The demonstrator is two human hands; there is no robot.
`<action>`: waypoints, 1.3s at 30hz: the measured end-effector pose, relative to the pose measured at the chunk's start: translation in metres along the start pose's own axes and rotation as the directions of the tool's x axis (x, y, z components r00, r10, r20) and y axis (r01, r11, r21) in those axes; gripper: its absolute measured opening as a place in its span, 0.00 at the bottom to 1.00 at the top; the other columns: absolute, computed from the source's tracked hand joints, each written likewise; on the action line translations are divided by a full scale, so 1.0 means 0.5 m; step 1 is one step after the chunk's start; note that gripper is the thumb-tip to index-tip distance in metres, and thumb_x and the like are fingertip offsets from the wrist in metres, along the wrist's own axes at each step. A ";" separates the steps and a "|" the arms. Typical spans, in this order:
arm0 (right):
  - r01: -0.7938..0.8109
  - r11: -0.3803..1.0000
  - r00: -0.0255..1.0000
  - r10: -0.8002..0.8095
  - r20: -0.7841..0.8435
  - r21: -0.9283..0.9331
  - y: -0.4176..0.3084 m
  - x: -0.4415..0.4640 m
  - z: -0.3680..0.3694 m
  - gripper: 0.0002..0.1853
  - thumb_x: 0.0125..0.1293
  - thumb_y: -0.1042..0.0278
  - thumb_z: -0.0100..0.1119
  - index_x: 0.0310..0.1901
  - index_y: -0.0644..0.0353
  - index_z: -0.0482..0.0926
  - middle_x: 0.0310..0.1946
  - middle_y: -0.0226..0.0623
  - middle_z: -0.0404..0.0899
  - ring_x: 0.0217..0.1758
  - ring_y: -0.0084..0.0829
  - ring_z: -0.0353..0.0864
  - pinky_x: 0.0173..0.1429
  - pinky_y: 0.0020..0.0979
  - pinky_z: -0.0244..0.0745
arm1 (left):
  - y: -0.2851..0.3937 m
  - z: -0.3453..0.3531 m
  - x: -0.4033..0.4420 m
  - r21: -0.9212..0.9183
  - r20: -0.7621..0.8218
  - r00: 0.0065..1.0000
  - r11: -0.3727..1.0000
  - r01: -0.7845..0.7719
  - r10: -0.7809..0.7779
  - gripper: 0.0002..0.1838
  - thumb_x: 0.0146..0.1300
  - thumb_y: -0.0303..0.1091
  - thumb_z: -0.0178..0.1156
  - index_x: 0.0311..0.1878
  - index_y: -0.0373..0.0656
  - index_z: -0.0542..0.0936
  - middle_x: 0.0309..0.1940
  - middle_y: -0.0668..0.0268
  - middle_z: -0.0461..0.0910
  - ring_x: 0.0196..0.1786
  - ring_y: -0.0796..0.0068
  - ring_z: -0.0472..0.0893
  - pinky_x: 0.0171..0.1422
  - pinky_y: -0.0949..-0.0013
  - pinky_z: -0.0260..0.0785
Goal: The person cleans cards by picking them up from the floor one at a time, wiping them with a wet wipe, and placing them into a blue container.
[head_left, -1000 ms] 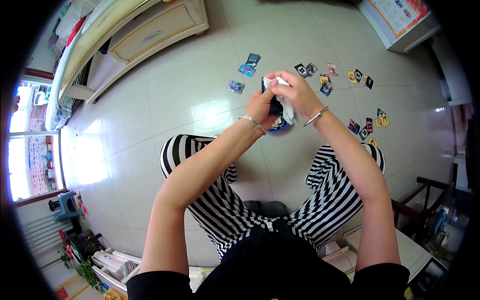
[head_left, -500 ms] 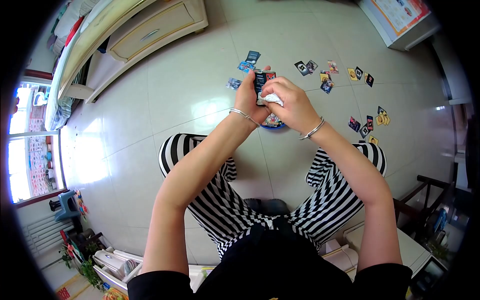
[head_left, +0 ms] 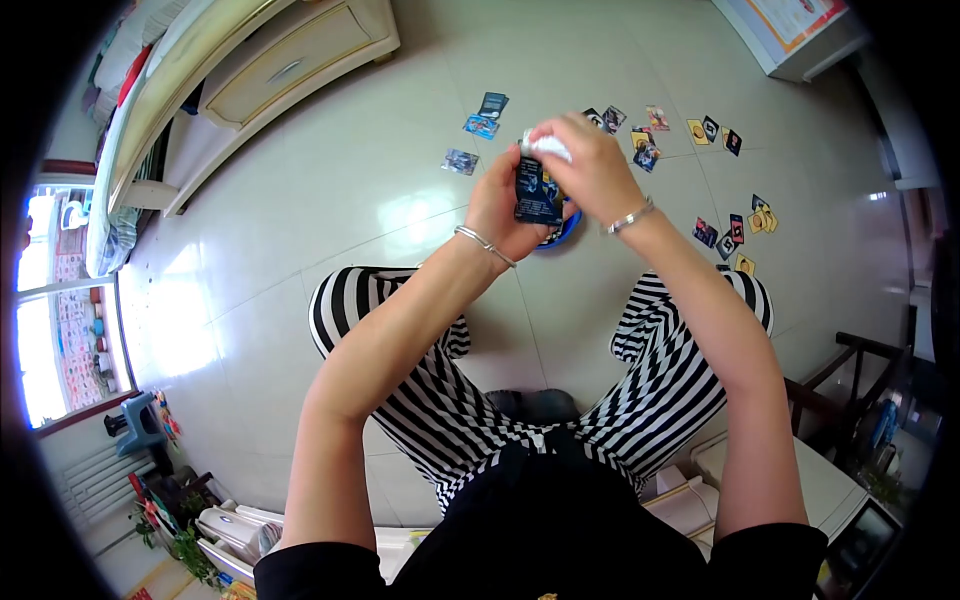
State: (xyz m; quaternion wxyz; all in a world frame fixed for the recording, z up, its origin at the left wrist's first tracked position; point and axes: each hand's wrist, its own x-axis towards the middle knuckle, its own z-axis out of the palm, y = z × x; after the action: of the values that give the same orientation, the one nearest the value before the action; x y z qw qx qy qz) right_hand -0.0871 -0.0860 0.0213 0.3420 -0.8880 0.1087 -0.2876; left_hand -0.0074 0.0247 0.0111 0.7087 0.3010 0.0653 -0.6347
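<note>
My left hand (head_left: 496,208) is closed round the edge of a dark card (head_left: 538,192) with small pale print, held upright in front of me. Whether other cards lie behind it, I cannot tell. Pinched in my right hand (head_left: 592,172) is a crumpled white tissue (head_left: 550,147), which overlaps the card's top end. Beneath both hands, a round blue container (head_left: 572,232) shows only part of its rim; the hands cover most of it. Left of the hands, a blue picture card (head_left: 481,127) and a greyish card (head_left: 460,161) lie on the floor.
Several small groups of cards, such as a yellow-backed group (head_left: 763,218) and a darker group (head_left: 645,152), are spread on the tiled floor (head_left: 400,215) to the right. A drawer unit (head_left: 290,70) stands upper left, a white cabinet (head_left: 790,35) upper right.
My right hand and the tissue have moved up from the card's lower part to its top end. More of the card's dark face now shows. The view has shifted slightly.
</note>
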 end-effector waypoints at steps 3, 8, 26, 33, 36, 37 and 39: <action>0.001 1.000 0.999 0.000 0.042 -0.014 0.009 -0.005 0.000 0.08 0.51 0.75 0.56 0.34 0.57 0.72 0.32 0.38 0.73 0.35 0.41 0.76 0.38 0.36 0.72 | 0.012 -0.010 -0.001 -0.050 0.058 0.991 0.992 -0.119 0.122 0.21 0.69 0.46 0.32 0.54 0.45 0.68 0.49 0.60 0.74 0.54 0.63 0.73 0.60 0.54 0.63; 0.072 0.997 0.991 -0.074 0.108 0.015 -0.006 -0.060 0.006 0.08 0.50 0.74 0.57 0.34 0.57 0.72 0.33 0.38 0.74 0.36 0.40 0.76 0.40 0.36 0.72 | 0.031 -0.021 0.008 -0.087 0.033 0.983 0.981 -0.176 0.179 0.19 0.69 0.48 0.35 0.52 0.49 0.69 0.43 0.63 0.75 0.45 0.66 0.75 0.46 0.56 0.69; -0.418 0.407 0.866 0.449 0.220 0.812 -0.010 -0.011 -0.050 0.10 0.57 0.72 0.60 0.39 0.64 0.75 0.32 0.34 0.78 0.34 0.22 0.77 0.37 0.21 0.73 | 0.041 -0.009 0.021 -0.076 -0.017 0.993 0.990 -0.121 0.120 0.19 0.68 0.43 0.41 0.50 0.36 0.68 0.43 0.53 0.76 0.42 0.57 0.79 0.44 0.60 0.75; -0.433 0.448 0.863 0.456 0.216 0.782 -0.009 0.007 0.001 0.10 0.57 0.68 0.60 0.39 0.61 0.75 0.31 0.32 0.78 0.30 0.22 0.77 0.33 0.24 0.73 | 0.021 -0.026 0.036 0.222 -0.069 0.994 0.972 -0.070 0.087 0.19 0.66 0.48 0.47 0.44 0.40 0.71 0.36 0.63 0.77 0.34 0.71 0.78 0.38 0.66 0.74; -0.329 0.856 0.941 0.334 0.060 0.398 -0.007 0.010 0.017 0.08 0.57 0.71 0.60 0.38 0.60 0.75 0.33 0.32 0.78 0.34 0.22 0.76 0.38 0.24 0.72 | 0.018 -0.001 0.012 -0.055 0.052 0.997 0.997 -0.053 0.056 0.25 0.66 0.55 0.40 0.46 0.40 0.70 0.40 0.60 0.76 0.42 0.66 0.77 0.48 0.58 0.71; -0.261 0.927 0.963 0.269 0.007 0.270 -0.010 0.005 0.026 0.07 0.54 0.74 0.59 0.36 0.58 0.75 0.32 0.33 0.78 0.34 0.27 0.78 0.39 0.28 0.72 | 0.024 0.007 0.001 -0.038 0.092 0.995 0.999 -0.018 0.022 0.28 0.67 0.58 0.35 0.50 0.42 0.69 0.45 0.57 0.74 0.51 0.62 0.73 0.57 0.54 0.65; -0.071 0.984 0.997 0.074 -0.013 0.162 -0.026 -0.009 0.033 0.07 0.53 0.75 0.59 0.35 0.58 0.75 0.32 0.34 0.77 0.35 0.30 0.78 0.39 0.29 0.72 | 0.033 -0.009 0.005 -0.056 0.102 0.993 0.997 -0.047 0.053 0.27 0.67 0.57 0.35 0.52 0.44 0.69 0.47 0.57 0.73 0.53 0.61 0.72 0.59 0.52 0.63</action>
State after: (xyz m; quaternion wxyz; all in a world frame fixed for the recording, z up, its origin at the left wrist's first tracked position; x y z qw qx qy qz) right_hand -0.0809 -0.0657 0.0180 0.4220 -0.8500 0.1206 -0.2913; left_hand 0.0100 0.0248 0.0121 0.7345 0.2503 0.0380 -0.6296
